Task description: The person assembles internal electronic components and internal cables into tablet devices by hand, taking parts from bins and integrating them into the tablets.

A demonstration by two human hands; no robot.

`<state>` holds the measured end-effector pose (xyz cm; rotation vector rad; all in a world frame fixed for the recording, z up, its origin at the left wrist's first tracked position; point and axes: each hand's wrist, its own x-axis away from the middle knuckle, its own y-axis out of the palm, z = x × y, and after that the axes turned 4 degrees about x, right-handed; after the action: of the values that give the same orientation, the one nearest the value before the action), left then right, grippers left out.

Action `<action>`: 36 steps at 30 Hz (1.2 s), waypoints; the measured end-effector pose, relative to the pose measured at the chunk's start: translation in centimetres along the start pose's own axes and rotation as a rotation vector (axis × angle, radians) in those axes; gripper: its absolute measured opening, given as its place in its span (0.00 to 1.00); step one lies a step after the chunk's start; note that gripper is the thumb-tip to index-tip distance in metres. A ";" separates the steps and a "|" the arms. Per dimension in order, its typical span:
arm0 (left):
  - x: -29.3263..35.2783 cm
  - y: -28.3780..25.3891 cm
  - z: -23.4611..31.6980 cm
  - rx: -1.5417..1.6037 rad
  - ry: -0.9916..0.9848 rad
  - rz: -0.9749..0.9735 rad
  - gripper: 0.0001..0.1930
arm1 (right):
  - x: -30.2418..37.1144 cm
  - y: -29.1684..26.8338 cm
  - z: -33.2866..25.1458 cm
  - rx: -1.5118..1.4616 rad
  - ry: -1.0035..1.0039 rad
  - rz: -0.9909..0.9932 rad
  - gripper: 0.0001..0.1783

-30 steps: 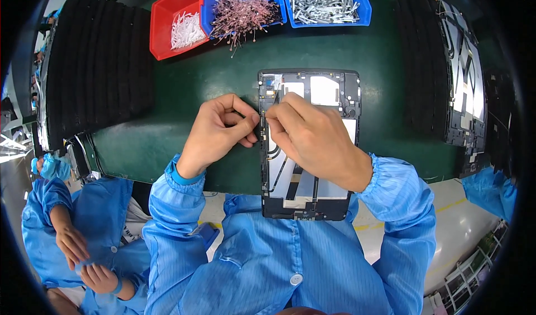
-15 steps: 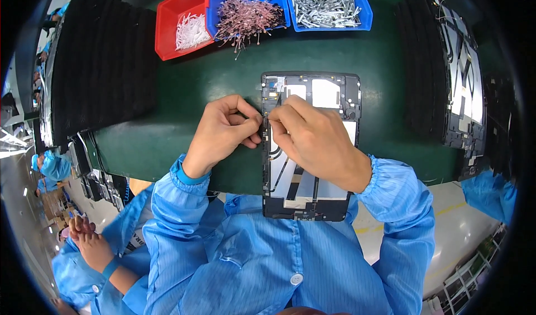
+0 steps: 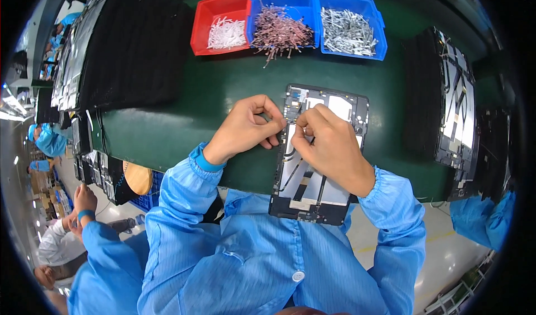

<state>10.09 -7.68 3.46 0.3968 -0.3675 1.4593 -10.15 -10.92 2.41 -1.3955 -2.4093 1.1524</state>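
An opened tablet-like device [image 3: 329,196] lies in front of me, slightly slanted, its black frame, pale metal panels and dark ribbon cables exposed. My left hand [image 3: 243,128] is at its upper left edge, thumb and forefinger pinched together. Over the upper left part of the device, my right hand [image 3: 333,149] also has thumb and forefinger closed in a pinch, close to the left fingertips. Whatever either pinch holds is too small or hidden to make out. The right hand covers part of the device's middle.
Beyond the device stand a red bin [image 3: 205,22] of white strips, a blue bin [image 3: 298,1] of pinkish thin cables and another blue bin [image 3: 357,3] of silvery strips. Black stacked trays [image 3: 137,52] rise at left; more devices [image 3: 459,100] stand at right. A co-worker's sleeve [image 3: 109,259] is lower left.
My view has shifted, so the bins and device appear farther right and the device more slanted. Both hands keep their pinches at the device's upper left. The co-worker at left has moved.
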 end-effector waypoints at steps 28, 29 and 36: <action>0.5 -1.3 -2.8 0.125 0.274 0.007 0.09 | -12.3 -5.3 7.9 0.716 0.065 0.067 0.09; 0.5 -1.3 -2.7 0.125 0.276 0.007 0.09 | -12.5 -5.3 8.2 0.728 0.028 0.066 0.09; 0.1 -1.0 -2.8 0.121 0.274 -0.004 0.10 | -12.5 -5.7 7.8 0.764 0.061 0.112 0.09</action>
<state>11.11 -6.39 1.01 0.2887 -0.0585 1.5131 -10.55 -26.61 3.87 -1.2602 -1.5624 1.7578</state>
